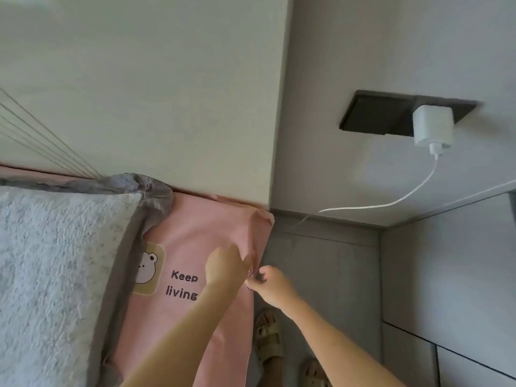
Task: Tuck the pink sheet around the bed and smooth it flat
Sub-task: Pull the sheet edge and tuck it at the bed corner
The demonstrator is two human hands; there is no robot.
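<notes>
The pink sheet [201, 233] covers the bed's head corner, printed with a bear picture and the words "Keep living". My left hand [224, 268] lies on top of the sheet near the bed's right edge, fingers pressing the fabric. My right hand [272, 286] is at the side edge just beside it, fingers pinched on the sheet's hem. The sheet's corner [264, 216] bunches up where the bed meets the headboard. The mattress under the sheet is hidden.
A fluffy grey pillow [55, 269] with a grey border lies on the left of the bed. A beige headboard [167, 107] stands behind. A white charger [432, 127] with its cable hangs from a dark wall socket. My sandalled feet [269, 336] stand on the grey floor.
</notes>
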